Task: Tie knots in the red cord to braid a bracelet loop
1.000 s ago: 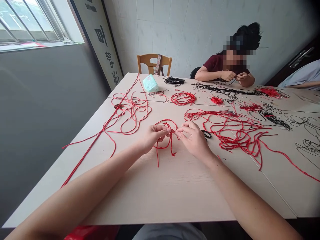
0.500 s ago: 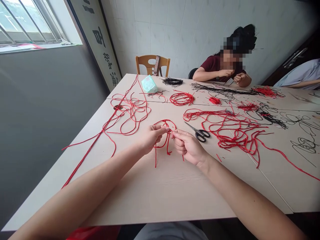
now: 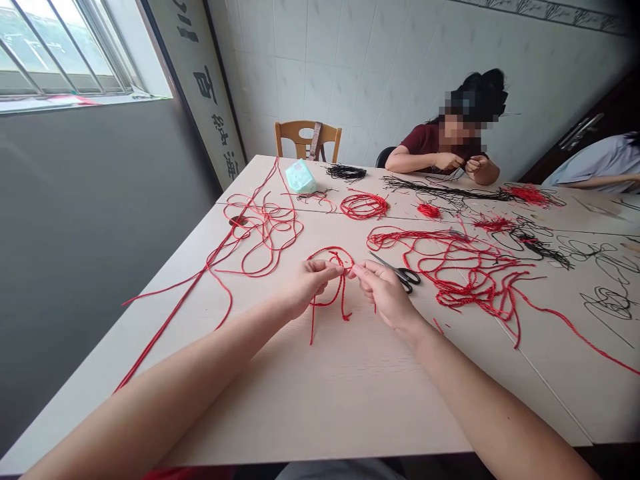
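My left hand (image 3: 310,288) and right hand (image 3: 385,293) are raised just above the pale surface (image 3: 320,413), knuckles up, with the fingers curled and closed. Thumb and forefinger of each hand pinch a short length of twisted red cord (image 3: 333,255), and the two pinches nearly meet in the middle. The cord forms a small loop above my hands, and its loose ends hang down and lie on the surface below them. Just beside my right hand are black-handled scissors (image 3: 403,275), their blades pointing toward the loop. To my right lies a big tangle of red cord (image 3: 465,280), and to my left a looser tangle (image 3: 265,227) runs toward the near edge of the surface. Farther along are a neat red coil (image 3: 363,206), a small red tuft (image 3: 429,211), a bundle of black cord (image 3: 346,172) and a pale green packet (image 3: 301,177). More black cord (image 3: 610,300) lies in loops at the far right. Across the surface, a co-worker (image 3: 430,143) in a dark red top sits with both hands raised together over a long spread of black strands (image 3: 440,190). A wooden chair (image 3: 307,137) stands empty at the far end, and at the right edge another person's pale sleeve (image 3: 595,163) shows.
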The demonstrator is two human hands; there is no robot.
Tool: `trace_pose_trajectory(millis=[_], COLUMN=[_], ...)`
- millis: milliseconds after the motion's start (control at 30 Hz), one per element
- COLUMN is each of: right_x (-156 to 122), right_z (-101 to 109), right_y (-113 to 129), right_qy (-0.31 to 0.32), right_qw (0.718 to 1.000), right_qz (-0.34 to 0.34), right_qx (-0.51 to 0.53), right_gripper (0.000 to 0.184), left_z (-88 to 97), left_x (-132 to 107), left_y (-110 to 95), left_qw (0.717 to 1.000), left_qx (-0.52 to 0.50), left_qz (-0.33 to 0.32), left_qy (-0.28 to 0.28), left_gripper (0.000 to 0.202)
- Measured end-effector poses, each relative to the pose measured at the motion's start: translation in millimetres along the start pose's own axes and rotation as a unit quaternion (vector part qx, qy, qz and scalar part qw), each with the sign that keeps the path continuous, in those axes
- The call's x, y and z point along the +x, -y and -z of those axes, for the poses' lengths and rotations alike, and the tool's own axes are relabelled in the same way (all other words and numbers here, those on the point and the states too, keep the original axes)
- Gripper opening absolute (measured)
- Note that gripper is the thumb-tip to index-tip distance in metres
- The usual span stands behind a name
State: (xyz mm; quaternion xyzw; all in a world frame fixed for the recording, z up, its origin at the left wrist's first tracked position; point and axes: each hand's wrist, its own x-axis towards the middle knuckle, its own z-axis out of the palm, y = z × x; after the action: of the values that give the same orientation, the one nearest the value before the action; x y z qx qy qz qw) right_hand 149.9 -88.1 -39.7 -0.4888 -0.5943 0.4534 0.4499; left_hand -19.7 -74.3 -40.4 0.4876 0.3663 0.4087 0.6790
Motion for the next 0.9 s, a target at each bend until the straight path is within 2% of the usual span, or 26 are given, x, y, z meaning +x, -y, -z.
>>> trace_pose_trajectory(millis=[67, 133, 167, 200, 267, 333, 367, 433, 533, 633, 667, 733, 833, 900], right_x=[-1.0, -4.7, -7.5, -10.8, -17.1, -21.1, -21.8, -21.1, -17.4, -14.8, -14.4, -13.6, -12.0, -10.4], right_z=[0.2, -1.8, -4.4, -8.1, -18.5, -30.6, -36.3, -44.6, -46.7, -36.0, -30.4, -18.8, -5.0, -0.5], right_y=[1.9, 6.6, 9.1, 10.9, 11.0, 6.2, 2.6, -4.6, -10.6, -9.1, -7.4, -3.3, 3.0, 5.7], right_qy=[-0.08, -0.163, -0.177, -0.167, -0.084, 0.015, 0.05, 0.091, 0.118, 0.157, 0.166, 0.15, 0.092, 0.085], right_qw=[0.984, 0.943, 0.929, 0.928, 0.957, 0.988, 0.995, 0.996, 0.987, 0.981, 0.983, 0.981, 0.941, 0.926], right_qz=[0.101, 0.192, 0.219, 0.229, 0.194, 0.105, 0.058, -0.015, -0.084, -0.103, -0.084, 0.004, 0.152, 0.197], right_qx=[-0.125, -0.217, -0.239, -0.242, -0.198, -0.112, -0.067, 0.01, 0.073, 0.047, 0.007, -0.121, -0.288, -0.31], right_gripper=[0.022, 0.023, 0.022, 0.02, 0.018, 0.021, 0.023, 0.029, 0.034, 0.028, 0.025, 0.02, 0.01, 0.012], left_z=[1.9, 3.6, 3.9, 3.6, 0.8, -4.7, -8.0, -14.3, -18.0, -12.7, -9.8, -4.1, 0.1, -0.6], left_x=[2.0, 4.2, 5.0, 5.3, 4.1, 0.6, -1.7, -6.1, -8.8, -4.8, -2.6, 1.6, 4.4, 3.4], left_y=[2.0, 3.5, 3.9, 4.0, 3.8, 3.3, 3.0, 2.7, 2.9, 3.7, 4.0, 4.7, 4.8, 3.5], left_qw=[0.999, 0.996, 0.994, 0.992, 0.987, 0.982, 0.982, 0.985, 0.991, 0.989, 0.989, 0.99, 0.992, 0.993], left_qx=[0.007, -0.004, -0.013, -0.024, -0.052, -0.084, -0.098, -0.116, -0.114, -0.096, -0.085, -0.051, 0.014, 0.06], left_qz=[-0.013, -0.029, -0.039, -0.05, -0.073, -0.09, -0.092, -0.076, -0.037, -0.058, -0.068, -0.075, -0.073, -0.06], left_qy=[-0.041, -0.086, -0.103, -0.117, -0.136, -0.141, -0.135, -0.104, -0.067, -0.092, -0.1, -0.108, -0.102, -0.079], left_gripper=[0.027, 0.029, 0.029, 0.028, 0.027, 0.026, 0.026, 0.027, 0.029, 0.026, 0.025, 0.025, 0.026, 0.025])
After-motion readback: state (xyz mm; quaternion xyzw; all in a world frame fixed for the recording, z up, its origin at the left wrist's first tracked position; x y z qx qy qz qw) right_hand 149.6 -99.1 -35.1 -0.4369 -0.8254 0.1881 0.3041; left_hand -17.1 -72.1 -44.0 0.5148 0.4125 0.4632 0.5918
